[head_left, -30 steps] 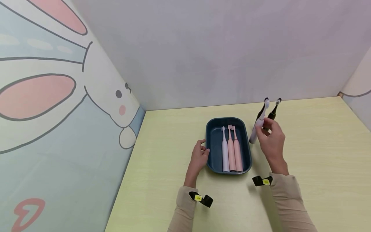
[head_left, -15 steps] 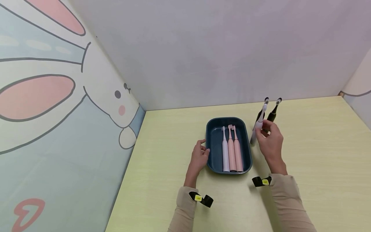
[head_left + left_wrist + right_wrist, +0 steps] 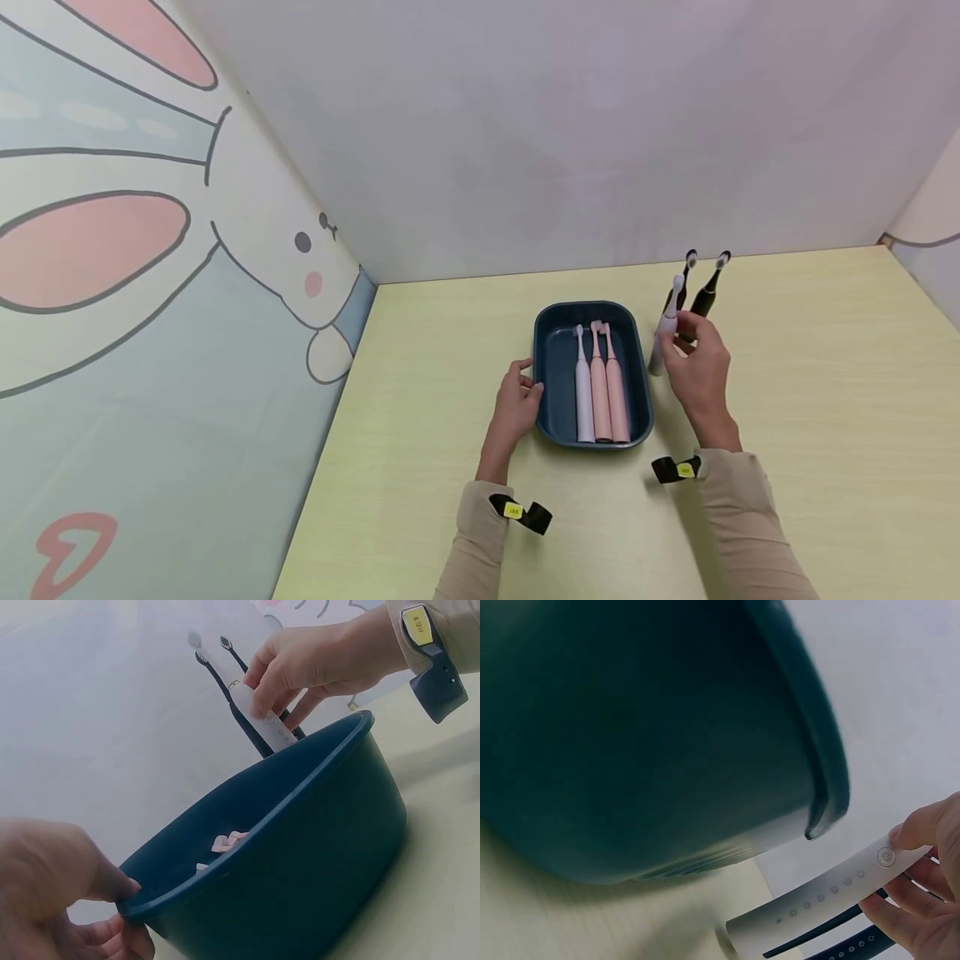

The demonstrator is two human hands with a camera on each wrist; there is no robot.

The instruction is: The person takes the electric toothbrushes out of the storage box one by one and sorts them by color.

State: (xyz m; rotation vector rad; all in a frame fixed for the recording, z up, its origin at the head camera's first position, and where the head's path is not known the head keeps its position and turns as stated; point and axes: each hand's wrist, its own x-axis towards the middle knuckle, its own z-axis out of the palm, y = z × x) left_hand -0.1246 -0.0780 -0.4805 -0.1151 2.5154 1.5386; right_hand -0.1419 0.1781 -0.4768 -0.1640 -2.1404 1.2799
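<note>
In the head view my left hand (image 3: 517,408) grips the left rim of a dark teal bin (image 3: 555,392), thumb over the edge and fingers outside. Inside lie a white electric toothbrush (image 3: 583,400) and two pink electric toothbrushes (image 3: 600,400), side by side, heads toward the back. Right of the bin, my right hand (image 3: 702,362) pinches another white electric toothbrush (image 3: 817,900) by the upper handle, its head up. In the right wrist view the thumb lies beside its round button. Two black electric toothbrushes (image 3: 705,298) stand upright just behind it, partly hidden by the hand.
The bin stands on a pale wooden table (image 3: 420,375). A plain greyish wall (image 3: 525,167) rises behind the table's back edge. On the left is a wall panel with a cartoon rabbit (image 3: 285,250). Black bands with yellow tags (image 3: 512,510) sit on both wrists.
The white toothbrush in my right hand has tipped its head left and lower, standing more upright in view. The right hand shifted slightly left; the left hand and bin stay put.
</note>
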